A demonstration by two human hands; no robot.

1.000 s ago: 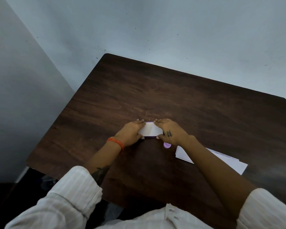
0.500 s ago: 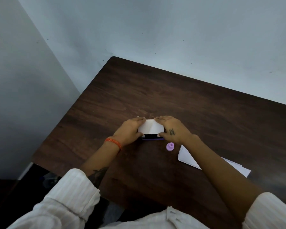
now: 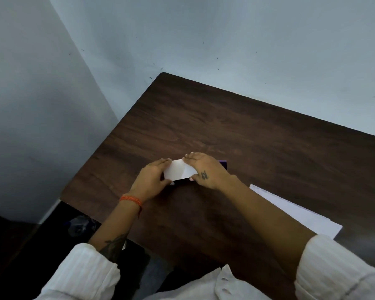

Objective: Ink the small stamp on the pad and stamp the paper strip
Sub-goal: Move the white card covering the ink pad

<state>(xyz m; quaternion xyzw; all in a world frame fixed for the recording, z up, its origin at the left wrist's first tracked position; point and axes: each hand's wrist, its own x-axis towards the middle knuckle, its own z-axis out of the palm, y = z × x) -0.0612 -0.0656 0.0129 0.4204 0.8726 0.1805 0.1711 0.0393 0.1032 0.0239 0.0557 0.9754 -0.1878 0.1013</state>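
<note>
Both hands hold the ink pad (image 3: 179, 171) at the middle of the dark wooden table (image 3: 258, 137). It shows a white lid on top and a dark base along its near edge. My left hand (image 3: 152, 178) grips its left end and my right hand (image 3: 206, 172) grips its right end. A purple corner (image 3: 223, 164) pokes out past my right hand. The white paper (image 3: 294, 213) lies flat to the right, partly under my right forearm. The small stamp is hidden from view.
The table stands in a corner, with grey walls (image 3: 204, 40) at the back and left. Its left edge (image 3: 85, 165) drops to a dark floor. Bare wood stretches behind and to the right of my hands.
The view has shifted right and down. A dark gap has widened under the white lid's near edge. The small purple stamp, seen near my right wrist before, is no longer visible.
</note>
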